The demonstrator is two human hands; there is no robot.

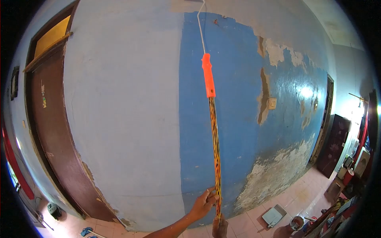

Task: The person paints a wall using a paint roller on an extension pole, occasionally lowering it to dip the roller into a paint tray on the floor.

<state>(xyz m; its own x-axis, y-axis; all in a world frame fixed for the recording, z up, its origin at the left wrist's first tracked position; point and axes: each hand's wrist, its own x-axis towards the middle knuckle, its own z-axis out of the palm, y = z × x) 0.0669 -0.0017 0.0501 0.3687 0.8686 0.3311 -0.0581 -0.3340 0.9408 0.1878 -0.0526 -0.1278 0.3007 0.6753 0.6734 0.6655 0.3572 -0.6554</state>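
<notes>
A long paint roller rises up the middle of the head view, with an orange handle (208,75) and a bent wire frame (201,29). Its pole (216,146), striped orange and black, is joined to the handle. Only a sliver of the roller head shows at the top edge. My left hand (204,203) grips the lower pole, its fingers around it from the left. Just below, my right hand (220,227) is closed on the pole's bottom end. Behind stands a wall, pale grey-blue (127,99) on the left and brighter blue (234,139) on the right.
Peeling plaster (274,174) and a light switch (272,103) mark the wall's right part. A paint tray (274,215) and a bucket (297,223) stand on the tiled floor at lower right, beside clutter. A brown door (53,119) is at left.
</notes>
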